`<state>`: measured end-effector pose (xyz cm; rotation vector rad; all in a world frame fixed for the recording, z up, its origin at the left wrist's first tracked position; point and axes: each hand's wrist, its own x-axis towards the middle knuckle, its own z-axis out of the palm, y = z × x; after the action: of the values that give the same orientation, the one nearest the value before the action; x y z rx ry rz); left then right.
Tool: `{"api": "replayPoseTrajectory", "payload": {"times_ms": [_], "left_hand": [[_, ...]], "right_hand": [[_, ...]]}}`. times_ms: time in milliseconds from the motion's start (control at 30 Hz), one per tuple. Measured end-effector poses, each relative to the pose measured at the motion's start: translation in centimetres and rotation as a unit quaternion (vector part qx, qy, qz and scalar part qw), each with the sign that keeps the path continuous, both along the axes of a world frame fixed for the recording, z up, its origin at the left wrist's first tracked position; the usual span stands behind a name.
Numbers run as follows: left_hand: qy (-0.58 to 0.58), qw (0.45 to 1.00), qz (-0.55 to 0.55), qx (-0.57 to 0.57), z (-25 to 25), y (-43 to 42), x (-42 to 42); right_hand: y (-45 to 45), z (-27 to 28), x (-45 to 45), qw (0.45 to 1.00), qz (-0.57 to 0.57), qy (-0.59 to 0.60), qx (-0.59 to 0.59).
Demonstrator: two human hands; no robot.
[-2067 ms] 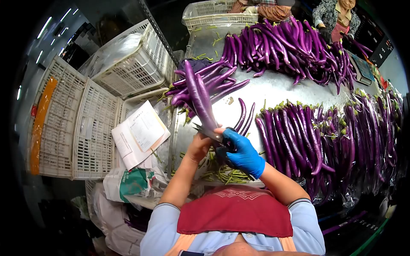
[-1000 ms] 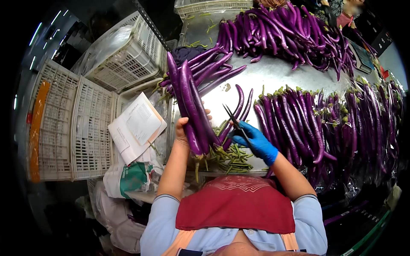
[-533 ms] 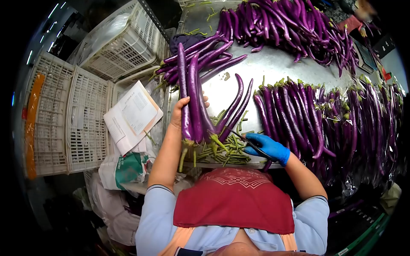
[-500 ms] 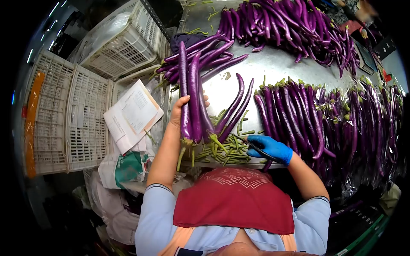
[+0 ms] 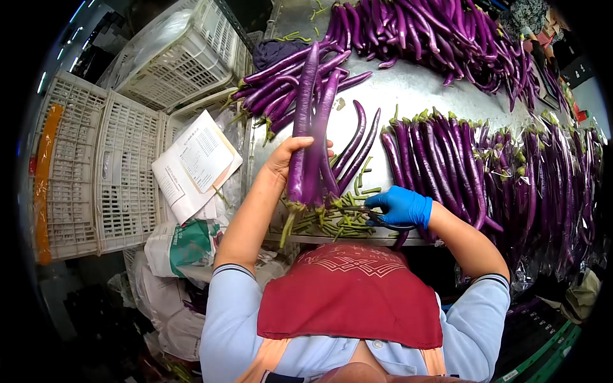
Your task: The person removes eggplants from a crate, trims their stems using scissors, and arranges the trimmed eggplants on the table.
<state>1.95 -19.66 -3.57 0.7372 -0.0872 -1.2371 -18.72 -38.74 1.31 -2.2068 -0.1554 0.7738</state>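
Note:
My left hand (image 5: 281,159) is closed around a small bunch of long purple eggplants (image 5: 308,115), their stem ends pointing toward me. In the blue glove, my right hand (image 5: 403,207) grips dark-handled scissors (image 5: 353,209). The blades reach the stem end of the rightmost held eggplant; whether they touch its stem I cannot tell. Green cut stem pieces (image 5: 341,225) lie scattered beneath both hands. Two slim eggplants (image 5: 363,158) rest on the metal table (image 5: 383,92), just right of the held bunch.
Eggplants lie in a row (image 5: 437,166) at right, beside plastic-bagged ones (image 5: 543,191). A large pile (image 5: 421,32) covers the back; a smaller pile (image 5: 271,96) lies back left. White crates (image 5: 131,179) and papers (image 5: 195,159) stand left. A bag (image 5: 188,246) sits near my left elbow.
My left hand has moved right and up with the eggplants, tilting them rightward. My right hand has brought the scissors left to the stem ends.

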Motion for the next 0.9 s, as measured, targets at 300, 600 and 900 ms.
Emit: {"api": "replayPoseTrajectory", "payload": {"times_ms": [300, 600, 900], "left_hand": [[-0.019, 1.0, 0.01, 0.01, 0.5, -0.6, 0.5], [0.02, 0.997, 0.028, -0.068, 0.5, -1.4, -0.4], [0.036, 0.996, 0.051, -0.062, -1.6, -0.9, 0.0]], "right_hand": [[-0.9, -2.3, -1.2, 0.999, 0.003, 0.017, -0.033], [1.5, -2.8, 1.2, 0.996, 0.06, 0.051, 0.035], [1.2, -3.9, -0.1, 0.998, 0.023, 0.066, -0.008]]}}
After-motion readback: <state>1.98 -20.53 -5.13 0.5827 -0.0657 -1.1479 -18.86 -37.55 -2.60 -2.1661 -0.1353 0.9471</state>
